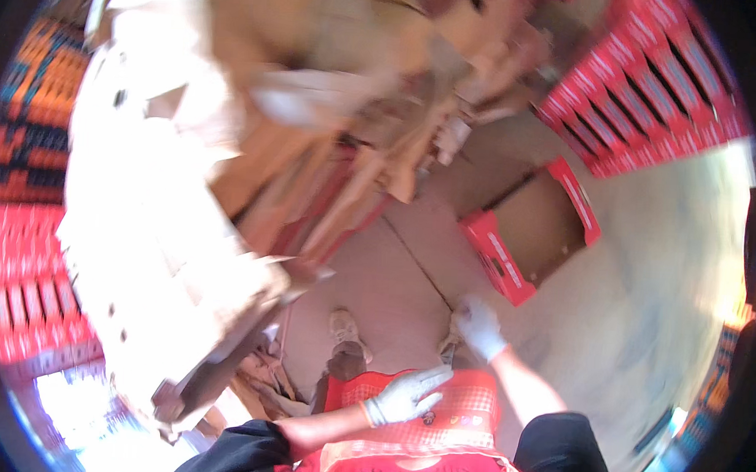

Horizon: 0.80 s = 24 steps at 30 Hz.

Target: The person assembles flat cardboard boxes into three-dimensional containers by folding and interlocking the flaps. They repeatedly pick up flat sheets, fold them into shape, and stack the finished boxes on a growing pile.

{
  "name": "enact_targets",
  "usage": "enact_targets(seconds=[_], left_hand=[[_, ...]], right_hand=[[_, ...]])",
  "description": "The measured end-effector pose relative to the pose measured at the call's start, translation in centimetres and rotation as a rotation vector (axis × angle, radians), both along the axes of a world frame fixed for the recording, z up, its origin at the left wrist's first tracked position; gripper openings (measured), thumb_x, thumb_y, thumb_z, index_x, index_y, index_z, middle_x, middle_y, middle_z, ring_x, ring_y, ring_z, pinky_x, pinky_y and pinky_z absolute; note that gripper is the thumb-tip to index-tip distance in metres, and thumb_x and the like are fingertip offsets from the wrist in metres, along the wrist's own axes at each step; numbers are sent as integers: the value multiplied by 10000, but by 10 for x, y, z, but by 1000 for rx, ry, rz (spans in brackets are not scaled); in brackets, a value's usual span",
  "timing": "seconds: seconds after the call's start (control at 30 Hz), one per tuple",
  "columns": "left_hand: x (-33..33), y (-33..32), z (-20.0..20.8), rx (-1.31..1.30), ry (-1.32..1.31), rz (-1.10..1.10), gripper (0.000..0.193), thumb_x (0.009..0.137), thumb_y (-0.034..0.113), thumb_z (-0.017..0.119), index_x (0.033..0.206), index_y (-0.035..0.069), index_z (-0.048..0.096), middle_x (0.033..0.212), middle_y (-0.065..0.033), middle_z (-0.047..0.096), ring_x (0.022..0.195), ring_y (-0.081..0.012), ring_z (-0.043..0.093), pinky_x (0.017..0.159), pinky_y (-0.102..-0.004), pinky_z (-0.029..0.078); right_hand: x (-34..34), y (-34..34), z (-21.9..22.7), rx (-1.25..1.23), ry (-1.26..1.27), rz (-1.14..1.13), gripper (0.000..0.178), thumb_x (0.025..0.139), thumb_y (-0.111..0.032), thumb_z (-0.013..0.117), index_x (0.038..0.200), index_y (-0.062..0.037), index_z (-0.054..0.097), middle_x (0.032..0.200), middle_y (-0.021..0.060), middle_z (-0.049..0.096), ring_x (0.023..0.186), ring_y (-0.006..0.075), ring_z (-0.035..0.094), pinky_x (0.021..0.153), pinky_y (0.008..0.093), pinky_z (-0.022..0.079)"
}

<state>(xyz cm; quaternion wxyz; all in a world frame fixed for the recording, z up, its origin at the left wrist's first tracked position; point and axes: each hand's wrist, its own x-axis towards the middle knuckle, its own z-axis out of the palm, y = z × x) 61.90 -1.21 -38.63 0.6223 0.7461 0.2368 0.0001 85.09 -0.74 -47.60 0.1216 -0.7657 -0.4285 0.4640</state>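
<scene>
My left hand [406, 396], in a white glove, is held in front of my red checked apron [462, 434]. Its fingers are stretched out and nothing is in them. Farther forward and to the right is my right hand [479, 327], also white-gloved, above the floor near my right shoe. Motion blurs its fingers, and no held thing shows. The nearest object to that hand is a red cardboard tray box [502, 262], which lies open side up on the floor, its brown inside showing. A gap separates the hand from the box.
A heap of torn brown cardboard [313, 174] reaches from the middle to the far side. Bright pale cardboard sheets [159, 226] lie at the left. Red boxes stand stacked [646, 96] at the far right, with another red stack [30, 292] at the left edge.
</scene>
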Motion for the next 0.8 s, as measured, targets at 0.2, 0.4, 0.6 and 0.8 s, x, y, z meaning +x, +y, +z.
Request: enact_targets(seconds=[0.2, 0.4, 0.6, 0.8], left_hand=[[-95, 65, 212, 316, -159, 554, 468, 914, 190, 642, 1344, 23, 562, 1329, -193, 594, 1211, -353, 588, 1021, -431, 469], [-329, 116, 276, 1413, 593, 1084, 878, 840, 169, 677, 1570, 65, 201, 1600, -248, 217, 1480, -420, 218, 1198, -512, 150], [-533, 237, 169, 407, 11, 1766, 753, 932, 392, 632, 1486, -34, 350, 1489, -215, 423, 1398, -325, 370, 1149, -386, 270], [-536, 273, 158, 187, 311, 1793, 552, 962, 329, 602, 1401, 8, 507, 1350, -122, 567, 1282, -211, 489, 1082, -326, 357]], right_hand=[[-119, 50, 240, 237, 740, 113, 221, 888, -108, 711, 1091, -20, 701, 962, 84, 731, 865, 154, 681, 796, 291, 548], [-163, 172, 378, 559, 930, 167, 113, 878, 31, 641, 986, 2, 655, 874, 16, 645, 772, 73, 589, 686, 223, 494], [-268, 353, 321, 1013, -139, 244, 620, 837, -278, 762, 1306, 39, 510, 1260, 240, 573, 1174, 374, 559, 1032, 434, 431], [-308, 406, 289, 571, -245, 182, 897, 804, -482, 745, 1431, 45, 380, 1331, 311, 550, 1235, 424, 542, 1053, 453, 416]])
